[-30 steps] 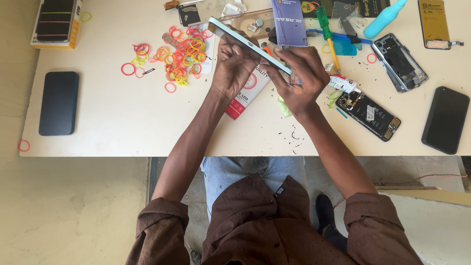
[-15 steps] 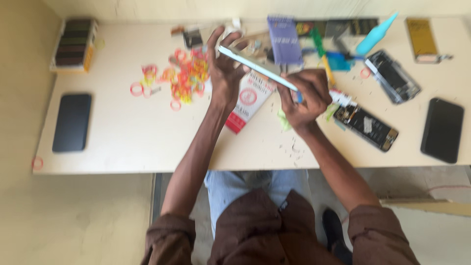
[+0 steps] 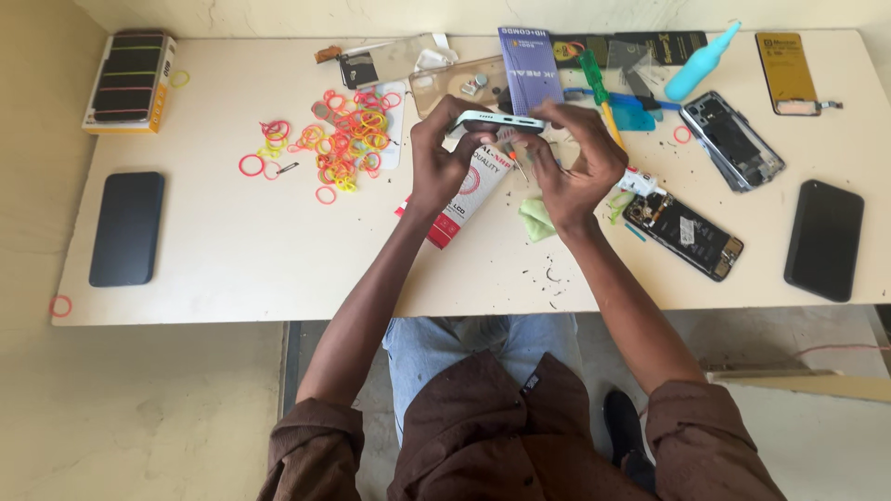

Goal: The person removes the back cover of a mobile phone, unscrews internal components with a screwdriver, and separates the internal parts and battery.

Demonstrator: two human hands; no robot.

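I see a matt, smooth, cream tabletop (image 3: 232, 250), and on it the rubber bands (image 3: 343, 144) look soft and glossy in neon colours. The phone frame (image 3: 497, 121) at my fingers (image 3: 445, 121) has a pale satin metal edge. The black phone (image 3: 127, 227) shows glossy glass, and the red-and-white box (image 3: 455, 209) is printed cardboard.

Count of items on the table (image 3: 232, 269):
- Intact dark phones lying flat: 2, one far left (image 3: 126, 228), one far right (image 3: 823, 240).
- Opened phone bodies, internals exposed: 2, both right of centre (image 3: 685, 235), (image 3: 733, 140).
- Pale phone held on edge: 1 (image 3: 497, 122).
- Hands: 2 (image 3: 438, 160), (image 3: 577, 167).
- Red-and-white carton: 1 (image 3: 461, 195).
- Teal squeeze bottle: 1 (image 3: 701, 63).
- Rubber bands (image 3: 348, 139): one heap, too many to count.
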